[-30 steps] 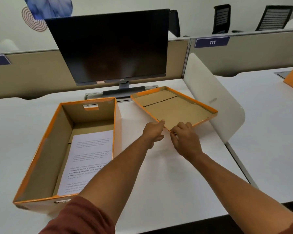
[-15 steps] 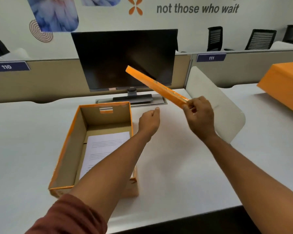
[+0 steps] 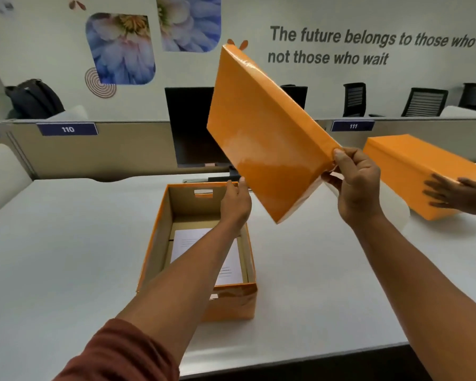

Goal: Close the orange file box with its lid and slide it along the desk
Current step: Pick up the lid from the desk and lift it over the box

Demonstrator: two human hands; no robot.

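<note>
The lid (image 3: 261,133) is in the air and not yet on the box (image 3: 201,270), so the step in hand looks like carrying the lid across and turning it to fit. The right hand (image 3: 355,185) grips the lid at its lower right corner, thumb on the glossy orange top and fingers curled behind the rim, holding it steeply tilted with its far corner pointing up. The left hand (image 3: 235,200) hovers half open just left of the lid's lower edge, fingertips close to it; whether they touch the lid cannot be told. It has hold of nothing that shows.

The box stands open on the white surface (image 3: 66,257), below and to the left of the lid, with a printed sheet (image 3: 204,248) lying on its bottom. The left forearm crosses over the box opening.

The next move probably calls for the left hand to take the free edge, both hands to level the lid, hollow side down, line its rim up with the four box walls and lower it squarely. Only then can the box be slid.

Right of the lid, a second orange box (image 3: 412,171) rests on the neighbouring desk with another person's hand (image 3: 451,193) against it
</note>
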